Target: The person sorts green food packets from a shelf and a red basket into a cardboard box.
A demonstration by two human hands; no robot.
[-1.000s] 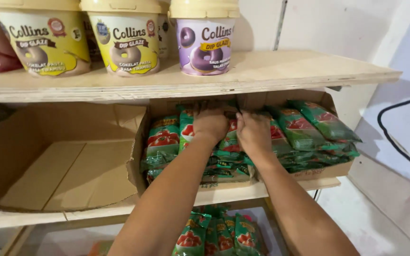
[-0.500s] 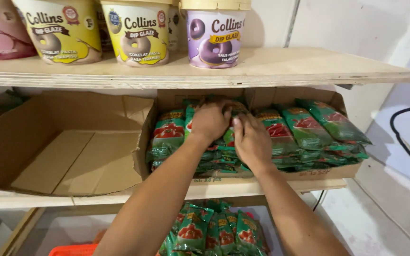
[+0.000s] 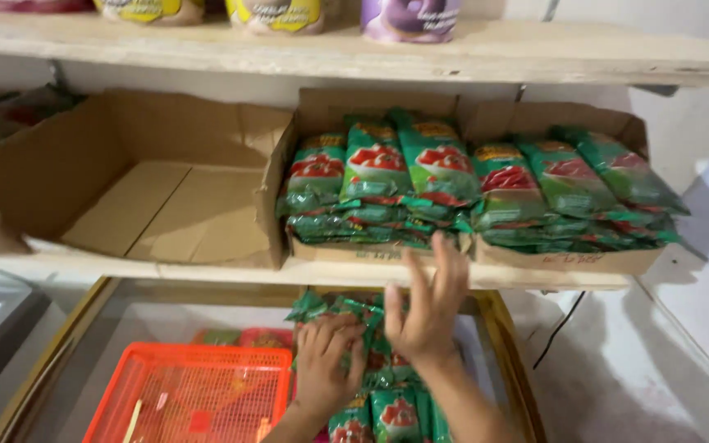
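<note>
Below the packet-filled cardboard box — left hand clamped on green snack packets for lifting, right hand open, empty, fingers spread.

Both hands have come off the green packets in the cardboard tray on the middle shelf and dropped below it. The left hand now grips a bunch of green packets under that tray, while the right hand is raised open-fingered just in front of the tray's front edge. The tray's packets now lie uncovered.
</note>
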